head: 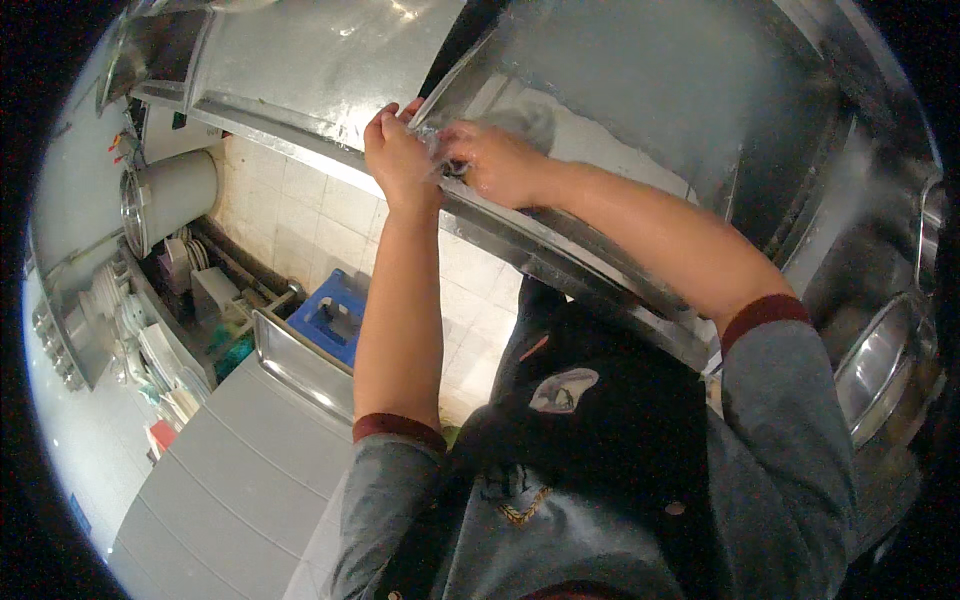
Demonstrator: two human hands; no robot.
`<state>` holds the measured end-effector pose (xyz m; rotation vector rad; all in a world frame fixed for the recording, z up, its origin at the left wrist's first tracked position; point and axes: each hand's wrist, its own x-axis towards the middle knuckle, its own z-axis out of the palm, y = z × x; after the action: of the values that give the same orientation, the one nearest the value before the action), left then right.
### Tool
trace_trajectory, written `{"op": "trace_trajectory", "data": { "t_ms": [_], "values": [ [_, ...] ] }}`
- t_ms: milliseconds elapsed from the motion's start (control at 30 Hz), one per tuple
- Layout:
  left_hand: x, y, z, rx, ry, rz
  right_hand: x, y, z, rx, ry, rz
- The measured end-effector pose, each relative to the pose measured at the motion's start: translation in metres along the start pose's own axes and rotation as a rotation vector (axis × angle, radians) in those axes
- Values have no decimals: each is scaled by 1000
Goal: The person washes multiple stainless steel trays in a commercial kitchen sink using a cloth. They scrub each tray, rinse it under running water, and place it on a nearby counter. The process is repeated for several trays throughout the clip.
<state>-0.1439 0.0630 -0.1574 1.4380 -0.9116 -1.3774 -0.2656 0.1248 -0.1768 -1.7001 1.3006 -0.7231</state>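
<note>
My left hand [405,161] is at the front edge of a stainless steel basin [540,262], with its fingers curled around crumpled clear plastic film [430,142]. Close beside it, my right hand [495,161] bends its fingers into the same film. A small dark patch shows between the two hands; what it is I cannot tell. Behind the right hand, a greyish, hazy surface [637,90] fills much of the basin. Whether it is water or a sheet is unclear.
A stainless steel counter [315,60] adjoins on the left. Lower left are a white cylindrical container [180,191], a blue plastic stool [330,311], a shallow metal tray [300,375] and a grey ridged surface [232,457]. Shelves hold stacked dishes [120,307]. A metal bowl [881,367] is at right.
</note>
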Motion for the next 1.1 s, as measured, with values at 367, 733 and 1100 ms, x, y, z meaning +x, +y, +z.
{"op": "trace_trajectory", "data": {
  "t_ms": [367, 733, 1100],
  "values": [
    [-8, 6, -1, 121, -21, -12, -147, 48, -47, -28, -193, -276],
    [-1, 5, -2, 373, -19, 96, -30, 14, -1, -126, 73, -249],
    [-2, 15, 3, 695, -73, 76, -229, 32, -118, -52, -572, -71]
  ]
}}
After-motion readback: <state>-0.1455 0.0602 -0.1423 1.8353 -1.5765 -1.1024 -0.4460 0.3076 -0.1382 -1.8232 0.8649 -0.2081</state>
